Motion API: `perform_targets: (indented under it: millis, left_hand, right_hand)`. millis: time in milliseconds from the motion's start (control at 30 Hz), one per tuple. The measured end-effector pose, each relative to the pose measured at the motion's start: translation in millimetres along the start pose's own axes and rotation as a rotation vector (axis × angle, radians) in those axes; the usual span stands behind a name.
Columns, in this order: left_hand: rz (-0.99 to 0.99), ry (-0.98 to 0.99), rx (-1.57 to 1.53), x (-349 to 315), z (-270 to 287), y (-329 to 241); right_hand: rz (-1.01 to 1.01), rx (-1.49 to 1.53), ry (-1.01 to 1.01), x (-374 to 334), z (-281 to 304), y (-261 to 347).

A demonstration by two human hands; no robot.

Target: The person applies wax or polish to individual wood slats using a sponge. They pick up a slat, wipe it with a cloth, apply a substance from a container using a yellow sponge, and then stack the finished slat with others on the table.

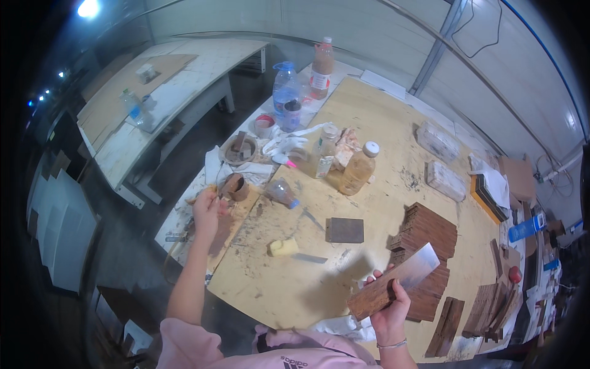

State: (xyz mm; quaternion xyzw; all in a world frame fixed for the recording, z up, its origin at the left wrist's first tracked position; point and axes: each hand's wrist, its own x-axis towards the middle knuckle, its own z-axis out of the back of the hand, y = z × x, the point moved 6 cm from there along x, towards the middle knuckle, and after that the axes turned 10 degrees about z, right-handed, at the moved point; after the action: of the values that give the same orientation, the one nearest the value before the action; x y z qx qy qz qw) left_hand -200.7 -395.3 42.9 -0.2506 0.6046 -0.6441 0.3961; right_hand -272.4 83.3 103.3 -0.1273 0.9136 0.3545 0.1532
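In my right hand (pixel 392 309) is a short brown wooden board (pixel 393 281), tilted up, its far end pale with glare. The thumb lies across its near face and the fingers are behind it. Off to the left, my left hand (pixel 208 208) is closed, its fingers drawn together beside a brown-stained cup (pixel 234 187). Whatever it pinches, if anything, is too small to make out. Below that hand lies a brown-smeared patch of board (pixel 221 237). A stack of grooved brown wooden pieces (pixel 430 234) sits just beyond the right hand.
Mid-table are a dark rectangular block (pixel 345 230), a yellow sponge (pixel 283 248) and a flat blade (pixel 310 258). Bottles, including an amber one (pixel 358 169), stand farther back, near a rag-filled bowl (pixel 239 149). Wrapped blocks (pixel 445 181) and more wood strips (pixel 445 327) lie right.
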Motion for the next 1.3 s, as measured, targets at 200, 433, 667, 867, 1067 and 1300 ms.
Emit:
perform_targets:
  millis: [200,433,667,867,1067,1300]
  left_hand:
    - [0.244,0.371,-0.489,-93.4,-65.6,-16.9]
    - [0.382,0.643,-0.682,-183.2,-133.4,-34.7]
    - [0.367,0.795,-0.631,-238.3,-162.1,-63.7]
    - [0.231,0.742,-0.413,-257.3,-171.4,-82.3]
    - [0.224,0.813,-0.343,-264.3,-180.0,-85.2]
    - [0.206,0.836,-0.295,-267.5,-182.4,-86.5]
  right_hand:
    - [0.041,0.105,0.007,6.5,-6.1,22.5]
    - [0.141,0.152,0.043,1.7,-17.3,49.3]
    - [0.271,0.204,0.013,-17.9,-5.2,74.7]
    - [0.291,0.192,-0.007,-30.6,3.2,83.2]
    - [0.311,0.2,-0.019,-36.4,10.0,87.5]
    - [0.318,0.231,-0.029,-34.1,13.9,88.6]
